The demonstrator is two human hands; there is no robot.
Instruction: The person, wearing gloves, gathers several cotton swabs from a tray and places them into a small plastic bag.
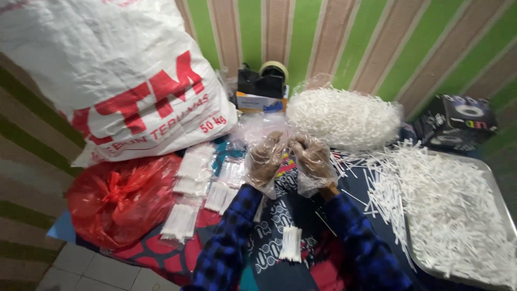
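From the head camera, the left hand (264,160) and right hand (312,157), both in thin clear gloves, meet at chest height, fingers curled together around a small clear plastic bag (257,127) held between them; what else they grip I cannot tell. The step looks like opening or filling that bag; a bundle of white sticks (291,243) lies on the lap, more heaped on the metal tray (498,188) to the right, filled packets (189,186) to the left; next calls for a steady pinch on the bag's mouth.

A thin clear plastic bag (257,128), seemingly empty, held upright between gloved fingers.
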